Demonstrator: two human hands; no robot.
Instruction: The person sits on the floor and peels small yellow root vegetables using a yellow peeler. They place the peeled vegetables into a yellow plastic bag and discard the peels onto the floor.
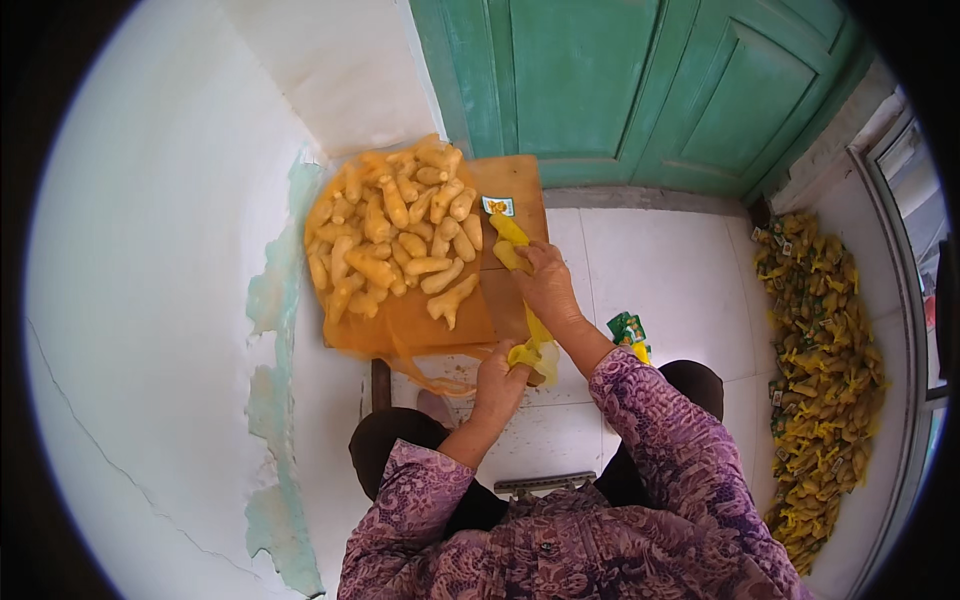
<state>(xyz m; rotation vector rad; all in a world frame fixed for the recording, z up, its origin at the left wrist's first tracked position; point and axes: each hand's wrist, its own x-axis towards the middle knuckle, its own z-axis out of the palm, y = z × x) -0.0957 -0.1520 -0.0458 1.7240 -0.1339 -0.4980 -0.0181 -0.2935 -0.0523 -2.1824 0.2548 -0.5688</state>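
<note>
A long yellow mesh bag (535,324) stretches between my hands, with ginger-like roots (511,255) in its far end and a printed tag (498,206) at its tip. My right hand (550,281) grips the bag just behind the roots. Nearer to me, my left hand (498,381) is closed on the bag's other end, where some whitish material shows. To the left, a heap of pale roots (390,225) lies in and on an orange mesh sack (405,319), spread over a low wooden table (506,176).
Packets of green printed tags and yellow mesh (628,330) lie on the tiled floor, right of the table. Many filled yellow mesh bags (821,375) are piled along the right wall. A green door (585,82) stands behind the table, and a peeling wall (172,300) is at the left.
</note>
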